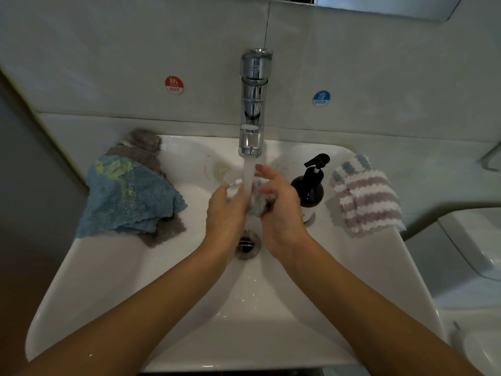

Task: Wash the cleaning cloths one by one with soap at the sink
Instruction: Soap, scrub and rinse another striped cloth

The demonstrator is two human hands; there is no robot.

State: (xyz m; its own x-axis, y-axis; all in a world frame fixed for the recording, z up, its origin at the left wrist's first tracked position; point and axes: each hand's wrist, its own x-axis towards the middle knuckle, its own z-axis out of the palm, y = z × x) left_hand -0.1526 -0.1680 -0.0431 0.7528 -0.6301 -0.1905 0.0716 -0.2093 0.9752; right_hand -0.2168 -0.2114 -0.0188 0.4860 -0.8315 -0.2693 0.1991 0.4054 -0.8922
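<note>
Over the white sink (113,280), my left hand (223,213) and my right hand (282,210) both grip a bunched pale blue-and-white cloth (256,202) between them. Water runs from the chrome faucet (253,104) straight onto the cloth. A black soap pump bottle (310,185) stands on the rim just right of my right hand. A blue cloth (127,194) lies over a grey cloth (141,147) on the sink's left rim. A pink-and-white striped cloth (366,196) lies on the right rim.
The drain (247,244) sits below my wrists. Red HOT (174,84) and blue COLD (321,98) stickers are on the tiled wall behind. A white toilet (471,245) stands to the right of the sink.
</note>
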